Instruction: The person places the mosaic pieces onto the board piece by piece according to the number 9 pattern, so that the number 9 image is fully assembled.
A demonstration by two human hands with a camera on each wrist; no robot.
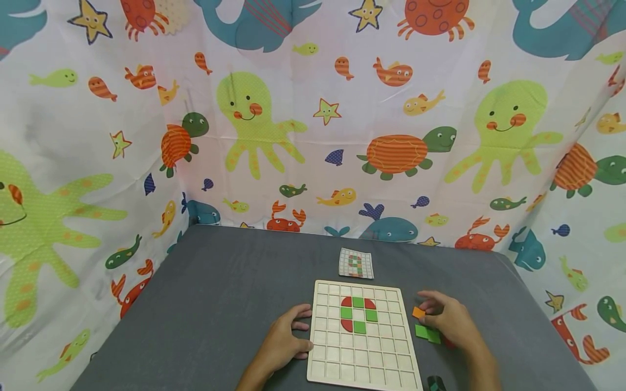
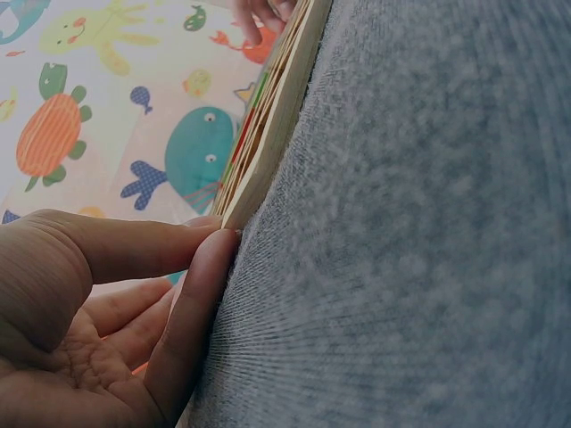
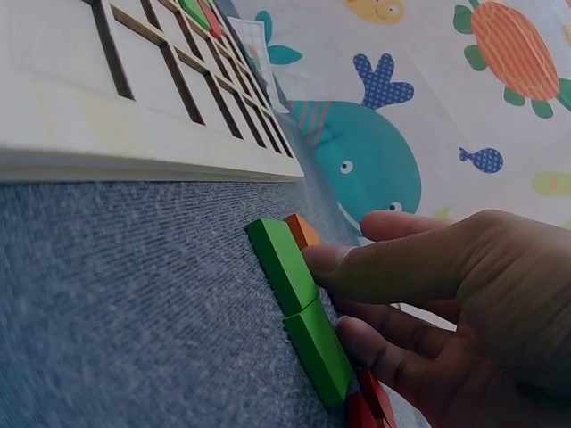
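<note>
A pale wooden grid board (image 1: 337, 371) lies on the table with red quarter-circle tiles (image 1: 346, 325) and green square tiles (image 1: 358, 302) set round one bare cell. My left hand (image 1: 281, 339) rests at the board's left edge, thumb and a fingertip touching its side. To the right of the board, my right hand (image 1: 447, 317) holds a small orange tile (image 1: 418, 312) at its fingertips. Two loose green tiles (image 3: 284, 266) lie end to end just beside those fingers. Red tiles (image 3: 364, 412) are partly hidden under the same hand.
Behind the board lies a small printed card (image 1: 356, 264) with a coloured grid pattern. A dark cylindrical object (image 1: 436, 383) is cut off at the bottom edge, right of the board. Sea-animal cloth (image 1: 313, 152) hangs behind and beside the grey table (image 1: 235, 282).
</note>
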